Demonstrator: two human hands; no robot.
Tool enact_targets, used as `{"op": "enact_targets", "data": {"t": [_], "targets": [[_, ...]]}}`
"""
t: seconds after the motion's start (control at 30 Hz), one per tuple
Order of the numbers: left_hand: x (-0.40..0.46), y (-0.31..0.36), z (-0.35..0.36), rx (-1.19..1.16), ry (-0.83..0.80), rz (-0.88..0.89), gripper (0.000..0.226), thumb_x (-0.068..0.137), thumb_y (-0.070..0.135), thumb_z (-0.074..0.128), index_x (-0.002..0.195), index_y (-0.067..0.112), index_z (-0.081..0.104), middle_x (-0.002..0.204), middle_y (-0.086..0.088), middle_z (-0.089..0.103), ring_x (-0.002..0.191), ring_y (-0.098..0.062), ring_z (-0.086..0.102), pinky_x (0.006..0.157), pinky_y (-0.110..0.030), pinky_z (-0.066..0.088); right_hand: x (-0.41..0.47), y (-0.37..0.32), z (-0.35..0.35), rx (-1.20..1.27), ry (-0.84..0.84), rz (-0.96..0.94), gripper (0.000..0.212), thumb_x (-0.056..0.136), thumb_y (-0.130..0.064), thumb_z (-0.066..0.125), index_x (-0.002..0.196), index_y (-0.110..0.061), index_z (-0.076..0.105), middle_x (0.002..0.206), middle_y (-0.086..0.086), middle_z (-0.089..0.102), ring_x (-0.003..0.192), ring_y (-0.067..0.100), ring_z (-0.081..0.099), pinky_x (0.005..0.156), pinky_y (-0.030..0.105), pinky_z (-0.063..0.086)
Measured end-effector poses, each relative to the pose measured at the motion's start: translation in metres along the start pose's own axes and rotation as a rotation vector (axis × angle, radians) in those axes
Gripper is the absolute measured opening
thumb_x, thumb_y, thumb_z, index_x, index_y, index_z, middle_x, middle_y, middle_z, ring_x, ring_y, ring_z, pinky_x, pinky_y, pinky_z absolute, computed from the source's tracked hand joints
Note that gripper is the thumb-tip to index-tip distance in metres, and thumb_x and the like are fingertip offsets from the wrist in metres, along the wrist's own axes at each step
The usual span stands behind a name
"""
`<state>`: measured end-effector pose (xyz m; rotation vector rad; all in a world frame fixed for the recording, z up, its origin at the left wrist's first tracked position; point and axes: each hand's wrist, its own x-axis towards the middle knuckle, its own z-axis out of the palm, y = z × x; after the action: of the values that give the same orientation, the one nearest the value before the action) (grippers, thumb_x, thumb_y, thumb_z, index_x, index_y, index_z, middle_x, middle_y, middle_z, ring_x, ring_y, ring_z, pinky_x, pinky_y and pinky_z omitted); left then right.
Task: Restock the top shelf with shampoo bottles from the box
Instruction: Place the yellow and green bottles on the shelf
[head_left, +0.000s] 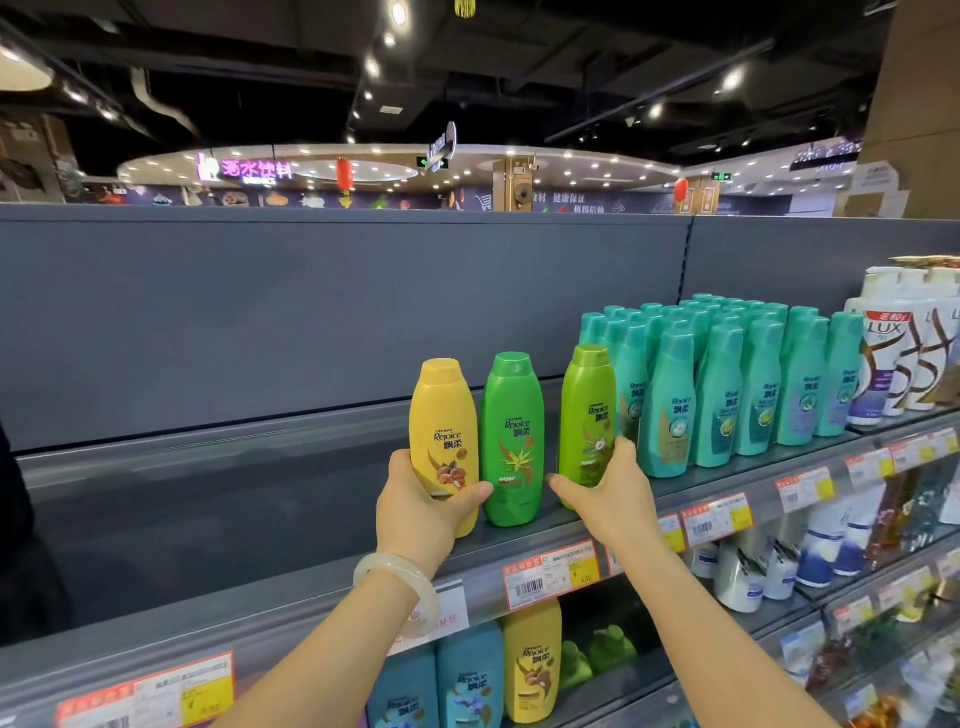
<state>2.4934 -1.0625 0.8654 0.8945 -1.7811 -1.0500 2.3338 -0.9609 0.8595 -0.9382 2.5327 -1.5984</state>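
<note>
On the top shelf stand three Rejoice shampoo bottles side by side. My left hand grips the lower part of the yellow bottle, thumb across its front. The green bottle stands free between my hands. My right hand holds the base of the lime-green bottle, fingers round its right side, thumb stretched left. That bottle stands against a block of several teal bottles. The box is out of view.
White Lux bottles fill the shelf's far right. The shelf's left half is bare grey metal. Price tags line the front edge. Lower shelves hold blue and yellow bottles and other toiletries.
</note>
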Motion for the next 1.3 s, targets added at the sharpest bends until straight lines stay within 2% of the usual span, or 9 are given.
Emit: {"op": "enact_targets", "data": {"t": [0.13, 0.2, 0.27, 0.37, 0.47, 0.63, 1.1, 1.2, 1.3], "targets": [[0.002, -0.001, -0.001, -0.007, 0.003, -0.008, 0.05, 0.063, 0.029, 0.084, 0.091, 0.022, 0.044, 0.082, 0.015, 0.055, 0.074, 0.002, 0.052, 0.057, -0.015, 0.038, -0.004, 0.0, -0.001, 0.038, 0.004, -0.025, 0.082, 0.07, -0.031, 0.08, 0.133, -0.01, 0.032, 0.13, 0.01, 0.049, 0.119, 0.026, 0.048, 0.1, 0.042, 0.042], [0.003, -0.003, -0.001, -0.015, -0.002, -0.01, 0.048, 0.063, 0.029, 0.084, 0.089, 0.025, 0.044, 0.083, 0.014, 0.056, 0.075, 0.001, 0.053, 0.057, -0.015, 0.039, -0.014, -0.003, -0.004, 0.065, 0.154, -0.133, 0.085, 0.072, -0.024, 0.078, 0.139, -0.008, 0.028, 0.134, 0.01, 0.04, 0.127, 0.024, 0.038, 0.107, 0.041, 0.035], [0.003, -0.005, -0.002, -0.029, -0.008, -0.014, 0.047, 0.063, 0.028, 0.084, 0.085, 0.028, 0.043, 0.084, 0.012, 0.058, 0.077, -0.001, 0.055, 0.059, -0.017, 0.04, -0.029, -0.008, -0.003, 0.085, 0.329, -0.331, 0.069, 0.075, -0.017, 0.074, 0.133, -0.008, 0.037, 0.123, 0.003, 0.044, 0.117, 0.018, 0.044, 0.101, 0.038, 0.04], [0.002, -0.007, -0.002, -0.051, -0.025, -0.002, 0.045, 0.065, 0.026, 0.083, 0.085, 0.027, 0.043, 0.085, 0.01, 0.06, 0.078, -0.002, 0.056, 0.06, -0.017, 0.041, -0.051, -0.015, 0.013, 0.004, 0.226, -0.456, 0.061, 0.076, -0.027, 0.072, 0.127, -0.011, 0.043, 0.11, -0.009, 0.043, 0.104, 0.007, 0.045, 0.093, 0.027, 0.042], [0.002, -0.008, -0.005, -0.057, -0.018, 0.009, 0.043, 0.068, 0.025, 0.081, 0.091, 0.022, 0.044, 0.084, 0.011, 0.059, 0.077, 0.0, 0.056, 0.059, -0.016, 0.04, -0.061, -0.016, 0.035, -0.065, 0.129, -0.414, 0.074, 0.075, -0.038, 0.072, 0.133, -0.012, 0.036, 0.117, -0.003, 0.046, 0.111, 0.012, 0.046, 0.096, 0.03, 0.043], [0.0, -0.009, -0.006, -0.059, -0.031, 0.011, 0.045, 0.07, 0.025, 0.08, 0.097, 0.019, 0.044, 0.086, 0.012, 0.058, 0.079, 0.0, 0.055, 0.06, -0.015, 0.04, -0.062, -0.018, 0.054, -0.102, 0.182, -0.257, 0.089, 0.072, -0.049, 0.072, 0.139, -0.011, 0.027, 0.126, 0.004, 0.047, 0.118, 0.02, 0.047, 0.097, 0.035, 0.039], [-0.001, -0.01, -0.005, -0.028, -0.029, 0.034, 0.047, 0.073, 0.028, 0.077, 0.101, 0.019, 0.041, 0.087, 0.011, 0.057, 0.079, -0.007, 0.056, 0.063, -0.021, 0.041, -0.056, -0.024, 0.061, -0.172, 0.213, -0.141, 0.094, 0.071, -0.053, 0.071, 0.14, -0.01, 0.025, 0.131, 0.006, 0.05, 0.122, 0.022, 0.048, 0.101, 0.036, 0.037], [-0.001, -0.009, -0.005, -0.025, -0.023, 0.039, 0.046, 0.073, 0.028, 0.077, 0.1, 0.019, 0.041, 0.085, 0.014, 0.055, 0.077, -0.003, 0.054, 0.06, -0.015, 0.039, -0.055, -0.025, 0.062, -0.185, 0.214, -0.125, 0.089, 0.072, -0.053, 0.07, 0.138, -0.01, 0.029, 0.128, 0.004, 0.053, 0.12, 0.02, 0.05, 0.099, 0.035, 0.037], [-0.002, -0.009, -0.006, -0.021, -0.021, 0.046, 0.046, 0.073, 0.028, 0.077, 0.1, 0.018, 0.041, 0.087, 0.01, 0.056, 0.078, -0.009, 0.056, 0.065, -0.021, 0.041, -0.056, -0.024, 0.062, -0.176, 0.212, -0.121, 0.084, 0.071, -0.052, 0.07, 0.135, -0.01, 0.034, 0.124, 0.003, 0.056, 0.116, 0.02, 0.053, 0.098, 0.035, 0.038]]}}
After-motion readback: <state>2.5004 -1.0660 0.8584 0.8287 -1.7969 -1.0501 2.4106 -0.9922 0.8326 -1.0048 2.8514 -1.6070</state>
